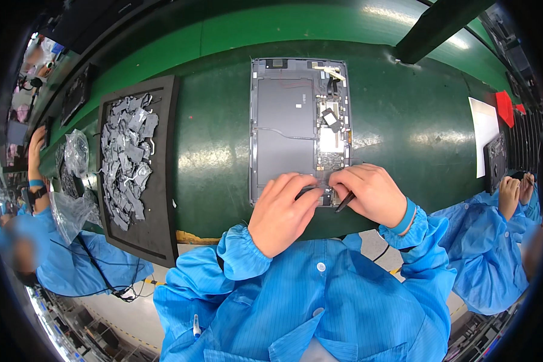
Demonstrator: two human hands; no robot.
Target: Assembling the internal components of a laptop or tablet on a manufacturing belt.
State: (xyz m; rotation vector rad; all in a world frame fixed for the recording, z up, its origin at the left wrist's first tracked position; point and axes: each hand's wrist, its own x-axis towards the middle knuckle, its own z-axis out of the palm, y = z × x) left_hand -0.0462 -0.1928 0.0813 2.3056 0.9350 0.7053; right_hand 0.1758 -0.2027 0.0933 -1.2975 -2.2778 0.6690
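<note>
An opened tablet [283,163] lies on the green bench in front of me, its large dark battery at left and a strip of circuit board [330,160] down the right side. Both my hands meet over the near end of that board. My left hand [282,212] is closed, with a dark slim piece [308,190] at its fingertips; its kind is unclear. In the closed fingers of my right hand [373,192] is a black stick-like tool [344,202], slanting toward me. My fingertips hide the spot where they touch the board.
To the left, a black foam tray [170,139] holds a heap of small grey pieces [127,157]. Clear plastic bags [75,211] lie beyond it. A black post [434,33] rises at the far right. Co-workers in blue sit on both sides; a white sheet [484,130] lies at right.
</note>
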